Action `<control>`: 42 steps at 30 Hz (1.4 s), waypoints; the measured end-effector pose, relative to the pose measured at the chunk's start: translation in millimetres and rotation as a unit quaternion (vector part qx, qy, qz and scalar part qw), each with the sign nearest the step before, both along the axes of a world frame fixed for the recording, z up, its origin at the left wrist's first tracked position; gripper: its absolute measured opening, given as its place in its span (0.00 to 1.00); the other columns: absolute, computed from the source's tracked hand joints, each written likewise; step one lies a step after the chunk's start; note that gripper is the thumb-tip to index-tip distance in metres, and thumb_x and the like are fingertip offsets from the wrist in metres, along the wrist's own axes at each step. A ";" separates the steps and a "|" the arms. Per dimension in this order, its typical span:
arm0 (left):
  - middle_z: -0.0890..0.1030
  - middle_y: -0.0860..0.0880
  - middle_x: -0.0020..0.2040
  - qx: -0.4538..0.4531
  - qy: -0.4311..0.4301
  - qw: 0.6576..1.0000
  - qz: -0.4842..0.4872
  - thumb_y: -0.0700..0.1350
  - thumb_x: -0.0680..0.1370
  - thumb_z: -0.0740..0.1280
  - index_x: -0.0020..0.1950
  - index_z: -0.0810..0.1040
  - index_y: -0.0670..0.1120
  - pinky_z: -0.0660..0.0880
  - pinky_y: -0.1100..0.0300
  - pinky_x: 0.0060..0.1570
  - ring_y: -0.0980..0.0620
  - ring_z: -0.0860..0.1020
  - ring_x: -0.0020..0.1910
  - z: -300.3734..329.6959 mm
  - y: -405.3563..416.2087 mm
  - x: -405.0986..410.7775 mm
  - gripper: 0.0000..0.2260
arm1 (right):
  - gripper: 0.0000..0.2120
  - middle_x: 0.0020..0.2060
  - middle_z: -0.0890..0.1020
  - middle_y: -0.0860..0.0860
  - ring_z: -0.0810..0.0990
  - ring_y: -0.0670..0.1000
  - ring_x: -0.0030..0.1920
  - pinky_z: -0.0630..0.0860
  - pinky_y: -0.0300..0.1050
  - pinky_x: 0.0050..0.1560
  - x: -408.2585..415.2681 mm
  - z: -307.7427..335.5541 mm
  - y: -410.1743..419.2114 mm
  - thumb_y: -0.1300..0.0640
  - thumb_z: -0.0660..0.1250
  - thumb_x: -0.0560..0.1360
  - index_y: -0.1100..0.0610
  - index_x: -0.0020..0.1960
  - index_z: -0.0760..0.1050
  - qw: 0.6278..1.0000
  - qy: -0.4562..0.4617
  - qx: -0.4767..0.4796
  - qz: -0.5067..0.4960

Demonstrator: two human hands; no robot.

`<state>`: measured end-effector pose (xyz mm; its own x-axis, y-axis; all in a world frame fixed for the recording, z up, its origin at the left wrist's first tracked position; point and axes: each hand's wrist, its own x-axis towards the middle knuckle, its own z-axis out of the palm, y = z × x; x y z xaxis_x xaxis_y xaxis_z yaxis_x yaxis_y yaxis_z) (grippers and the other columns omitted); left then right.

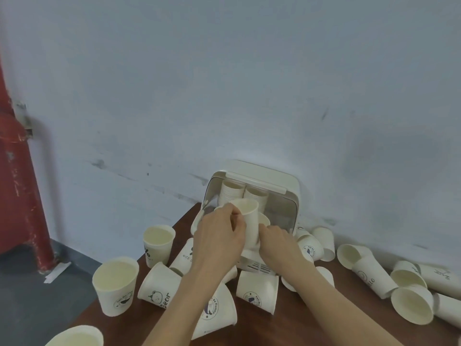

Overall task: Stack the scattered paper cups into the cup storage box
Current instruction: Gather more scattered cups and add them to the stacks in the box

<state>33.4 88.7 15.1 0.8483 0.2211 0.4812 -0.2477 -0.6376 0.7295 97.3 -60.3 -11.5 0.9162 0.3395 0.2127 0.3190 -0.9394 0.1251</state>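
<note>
A white cup storage box (277, 181) stands open against the wall, with two stacks of paper cups (243, 192) inside. In front of its opening I hold an upright white paper cup (249, 221). My left hand (219, 238) grips the cup from the left near its rim. My right hand (277, 242) holds its lower right side. Several printed paper cups lie scattered on the brown table (311, 313), some upright like the cup (116, 284) at the left, others tipped over like the cup (411, 304) at the right.
A pale wall (224, 83) rises directly behind the box. A red pillar (15, 171) stands at the far left on the grey floor (37, 295). The table's left edge runs diagonally past the upright cups.
</note>
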 end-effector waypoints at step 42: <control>0.78 0.51 0.47 0.043 -0.027 0.998 -0.021 0.47 0.80 0.61 0.61 0.78 0.51 0.75 0.52 0.44 0.50 0.77 0.43 -14.1 -47.8 10.6 0.12 | 0.19 0.53 0.76 0.54 0.74 0.56 0.54 0.63 0.45 0.41 -67.2 27.4 -47.9 0.62 0.57 0.76 0.55 0.67 0.64 0.998 -0.018 0.068 -0.001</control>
